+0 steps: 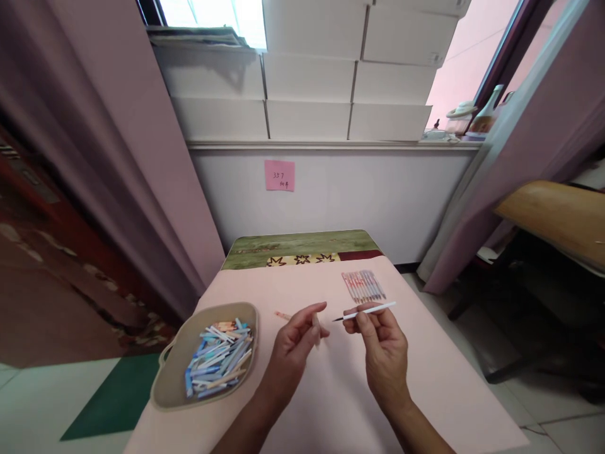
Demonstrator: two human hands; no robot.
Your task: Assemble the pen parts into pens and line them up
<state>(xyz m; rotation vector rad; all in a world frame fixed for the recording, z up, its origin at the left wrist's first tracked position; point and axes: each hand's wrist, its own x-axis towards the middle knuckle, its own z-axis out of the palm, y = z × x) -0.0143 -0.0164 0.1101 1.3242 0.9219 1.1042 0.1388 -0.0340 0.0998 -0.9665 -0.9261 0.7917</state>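
Observation:
Between the thumb and fingers of my right hand (pixel 385 353) is a white pen (pixel 373 309), its dark pointed tip aimed left toward my other hand. My left hand (pixel 295 350) pinches a small pale piece (pixel 316 325), perhaps a pen cap, held roughly upright. An orange-and-white pen (pixel 282 314) lies on the pink cloth (pixel 331 391) just beyond my left hand. Behind my right hand, several pens (pixel 363 285) lie side by side in a row. A beige basket (pixel 161 384) at the left holds many loose pens and pen parts (pixel 220 359).
The table's uncovered green patterned end (pixel 302 246) meets the wall, which bears a pink note (pixel 279 175). White boxes (pixel 307 79) are stacked on the ledge above. A wooden-topped table (pixel 558 205) stands at the right. Curtains hang on both sides.

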